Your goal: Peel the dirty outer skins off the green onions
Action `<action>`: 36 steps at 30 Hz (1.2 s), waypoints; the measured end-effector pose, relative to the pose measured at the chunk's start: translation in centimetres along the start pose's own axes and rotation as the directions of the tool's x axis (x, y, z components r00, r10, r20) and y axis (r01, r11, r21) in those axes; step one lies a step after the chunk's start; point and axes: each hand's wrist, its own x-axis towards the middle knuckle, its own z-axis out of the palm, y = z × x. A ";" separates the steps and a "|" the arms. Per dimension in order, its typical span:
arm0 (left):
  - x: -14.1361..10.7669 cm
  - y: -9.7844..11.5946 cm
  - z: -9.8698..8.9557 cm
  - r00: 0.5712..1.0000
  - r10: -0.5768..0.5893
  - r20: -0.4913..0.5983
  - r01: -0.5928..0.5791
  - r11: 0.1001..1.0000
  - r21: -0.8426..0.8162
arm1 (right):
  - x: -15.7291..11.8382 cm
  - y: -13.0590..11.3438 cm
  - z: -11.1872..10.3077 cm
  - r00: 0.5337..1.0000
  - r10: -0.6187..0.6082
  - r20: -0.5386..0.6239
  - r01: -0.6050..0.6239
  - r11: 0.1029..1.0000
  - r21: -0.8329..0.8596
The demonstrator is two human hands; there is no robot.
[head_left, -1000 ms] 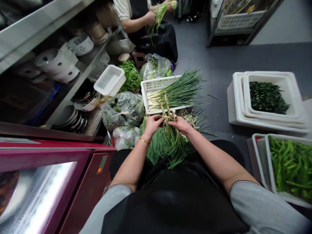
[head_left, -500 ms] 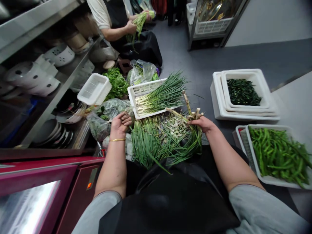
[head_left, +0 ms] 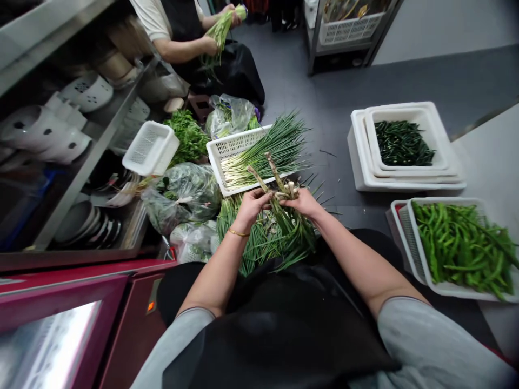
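My right hand [head_left: 303, 203] is closed around a bunch of scallions [head_left: 292, 220], their dirty root ends pointing up and their green leaves hanging down. Close beside it, my left hand [head_left: 252, 207] pinches a stem at the left side of the same bunch. Below both hands lies a pile of loose scallions [head_left: 251, 246], partly hidden by my hands and forearms. Just beyond them, a white basket [head_left: 215, 168] holds trimmed scallions [head_left: 267, 150] with pale ends to the left and green tops reaching past the right rim.
To the right stand nested white tubs [head_left: 360, 156] with dark green peppers, and a basket of long green peppers [head_left: 462, 248]. Plastic bags of greens [head_left: 182, 194] and a small white basket [head_left: 151, 147] are at left. Across, a seated person [head_left: 194, 43] holds greens. Shelves [head_left: 97, 156] line the left.
My left hand has moved right, from beside the bags to the bunch. My right hand has brought the scallions left, toward the middle. The view has shifted slightly.
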 end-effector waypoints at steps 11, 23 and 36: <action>-0.9 -1.1 -1.7 0.993 0.088 -0.080 -0.078 0.990 0.119 | -1.5 -1.4 3.1 0.998 -0.067 0.013 0.063 0.837 -0.544; -0.6 -1.5 -1.4 0.991 0.081 -0.111 -0.079 0.997 0.018 | -0.5 -0.4 2.5 0.999 -0.001 0.052 0.019 0.932 -0.362; -1.4 -0.3 -1.3 0.993 -0.019 -0.120 0.020 1.000 0.008 | -0.9 -1.1 2.9 0.989 0.036 0.146 0.026 0.914 -0.405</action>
